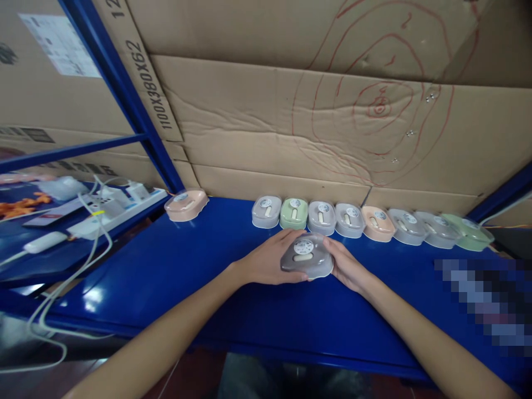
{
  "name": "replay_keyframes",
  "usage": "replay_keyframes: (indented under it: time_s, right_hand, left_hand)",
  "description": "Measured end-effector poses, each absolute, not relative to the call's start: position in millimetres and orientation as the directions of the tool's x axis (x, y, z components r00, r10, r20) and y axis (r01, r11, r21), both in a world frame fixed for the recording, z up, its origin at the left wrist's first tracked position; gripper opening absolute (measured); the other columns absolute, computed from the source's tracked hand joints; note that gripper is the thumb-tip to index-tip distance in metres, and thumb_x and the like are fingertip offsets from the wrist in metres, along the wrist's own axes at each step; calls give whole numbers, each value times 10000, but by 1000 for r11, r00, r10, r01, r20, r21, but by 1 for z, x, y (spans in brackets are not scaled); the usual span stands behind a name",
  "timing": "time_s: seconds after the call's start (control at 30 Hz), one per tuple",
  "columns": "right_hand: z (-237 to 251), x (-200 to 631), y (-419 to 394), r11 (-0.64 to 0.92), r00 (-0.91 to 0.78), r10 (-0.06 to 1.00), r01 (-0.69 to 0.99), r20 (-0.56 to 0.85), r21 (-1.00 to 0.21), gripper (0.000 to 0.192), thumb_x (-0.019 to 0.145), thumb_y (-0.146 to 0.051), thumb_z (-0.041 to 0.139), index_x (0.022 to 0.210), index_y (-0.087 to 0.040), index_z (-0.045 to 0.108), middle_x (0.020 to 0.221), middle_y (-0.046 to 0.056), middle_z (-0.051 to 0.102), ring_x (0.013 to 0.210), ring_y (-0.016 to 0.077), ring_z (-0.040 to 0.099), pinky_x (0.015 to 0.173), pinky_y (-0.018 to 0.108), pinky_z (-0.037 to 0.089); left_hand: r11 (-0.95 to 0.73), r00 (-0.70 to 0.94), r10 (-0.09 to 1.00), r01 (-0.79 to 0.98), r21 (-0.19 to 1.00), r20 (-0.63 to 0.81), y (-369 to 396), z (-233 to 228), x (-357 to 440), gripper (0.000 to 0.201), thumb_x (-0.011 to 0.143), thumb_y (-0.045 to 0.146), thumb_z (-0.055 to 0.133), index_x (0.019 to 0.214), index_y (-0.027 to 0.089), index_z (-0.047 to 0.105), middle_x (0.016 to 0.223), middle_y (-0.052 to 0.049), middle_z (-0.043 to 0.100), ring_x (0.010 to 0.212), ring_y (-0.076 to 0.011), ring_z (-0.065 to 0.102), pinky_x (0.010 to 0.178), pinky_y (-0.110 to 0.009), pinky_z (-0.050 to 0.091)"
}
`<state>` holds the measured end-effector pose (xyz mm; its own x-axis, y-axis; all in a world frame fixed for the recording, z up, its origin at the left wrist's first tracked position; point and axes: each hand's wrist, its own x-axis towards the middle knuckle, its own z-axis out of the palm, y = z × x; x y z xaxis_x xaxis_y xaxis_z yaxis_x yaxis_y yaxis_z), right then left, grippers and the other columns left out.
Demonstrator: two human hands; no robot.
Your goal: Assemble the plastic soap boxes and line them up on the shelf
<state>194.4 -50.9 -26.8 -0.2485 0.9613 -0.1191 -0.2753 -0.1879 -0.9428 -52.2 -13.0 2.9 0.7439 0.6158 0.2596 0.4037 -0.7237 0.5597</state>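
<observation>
A grey plastic case with a clear lid [318, 259] is held between my two hands over the blue shelf. It has a round white label and a small pale bar in a slot on top. My left hand [270, 257] wraps its left side, the thumb along the near edge. My right hand [344, 265] grips the right side, fingers closed against it. Just beyond stands a row of similar cases, among them a grey case [266, 212], a green case [294, 214] and a peach case [377, 224]. The undersides of the held case and some fingertips are hidden.
Another peach case [186, 205] sits apart at the back left of the blue shelf [233, 221]. A power strip [112, 210] with white cables [45, 316] lies to the left. Behind rises a cardboard wall [249, 111] with red rings drawn on it. A pixelated patch covers the right.
</observation>
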Motion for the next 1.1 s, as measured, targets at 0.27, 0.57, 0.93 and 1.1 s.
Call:
replay_keyframes:
  time_s: [0.27, 0.57, 0.93, 1.1]
  right_hand:
    - [-23, 195, -53, -144, -307, 950, -270, -56, -952, 804, 655, -674, 1005, 1262, -214, 746, 1113, 92, 818, 871, 244, 785, 677, 333, 656]
    - [-6, 197, -54, -192, -218, 964, -184, -150, -964, 571, 730, -418, 1005, 1194, -198, 756, 1012, 65, 809, 770, 229, 766, 573, 327, 667]
    - [-9, 218, -36, -147, 114, 979, -192, -171, -970, 351, 813, -382, 805, 1103, -187, 769, 623, -7, 678, 426, 196, 606, 270, 284, 423]
    - [-14, 218, -35, -73, 195, 974, -213, -116, -974, 416, 765, -424, 837, 1104, -191, 777, 674, 12, 709, 477, 220, 619, 306, 322, 441]
  left_hand:
    - [-685, 692, 648, 347, 641, 319, -9, 0, -54, 936, 899, 733, 756, 1637, 256, 432, 1639, -203, 549, 1476, -418, 568, 1224, -655, 459]
    - [-555, 587, 725, 189, 810, 360, 10, 26, -84, 827, 947, 776, 673, 1587, 271, 536, 1588, -162, 614, 1399, -373, 647, 1153, -549, 553]
    - [-698, 716, 684, 589, 407, 137, 12, 24, -100, 929, 756, 633, 908, 1539, 252, 583, 1577, -174, 618, 1498, -424, 558, 1251, -590, 454]
    - [-654, 674, 736, 682, 327, 68, 14, 22, -100, 935, 725, 677, 903, 1492, 234, 606, 1505, -189, 641, 1409, -450, 600, 1182, -595, 482]
